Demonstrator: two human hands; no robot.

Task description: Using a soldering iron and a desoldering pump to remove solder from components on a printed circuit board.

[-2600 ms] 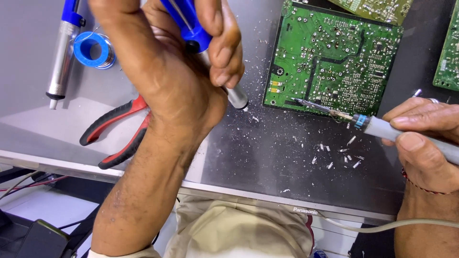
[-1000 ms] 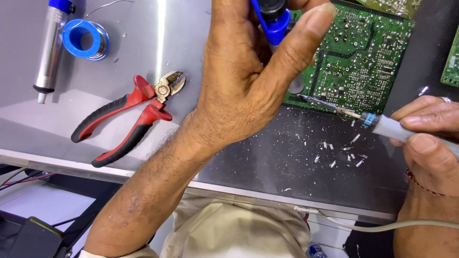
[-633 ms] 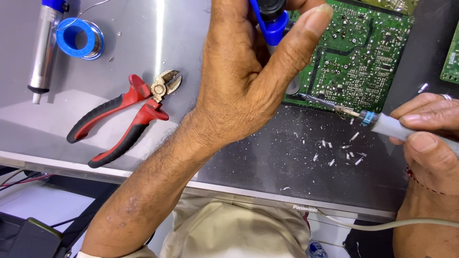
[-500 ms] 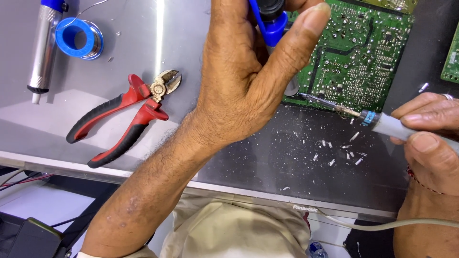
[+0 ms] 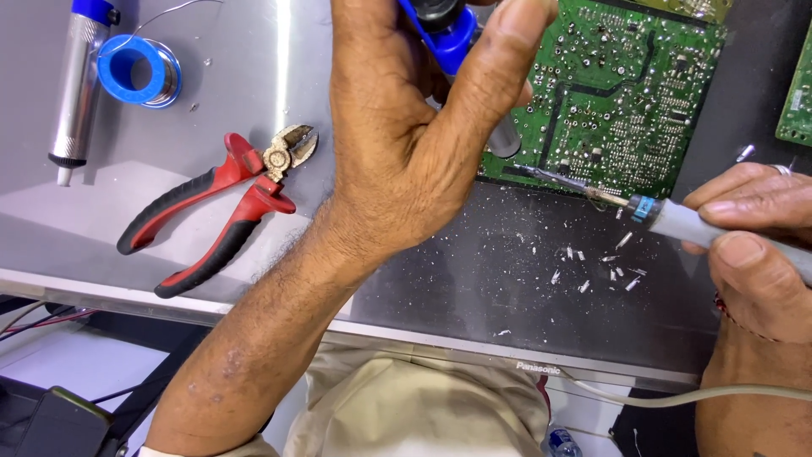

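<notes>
Bare forearms, no sleeves; wore a ring (image 5: 782, 170) on the right hand (image 5: 753, 245), a thin reddish thread (image 5: 734, 317) at that wrist, beige trousers (image 5: 423, 406).

head view | worn above, aimed steeply down | bench (image 5: 169, 186) seen close | both forearms framed | no second view

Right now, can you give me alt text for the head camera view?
The left hand grips a blue desoldering pump over a green circuit board, while the right hand holds a soldering iron with its tip at the board's edge. Red cutters lie to the left.
</notes>
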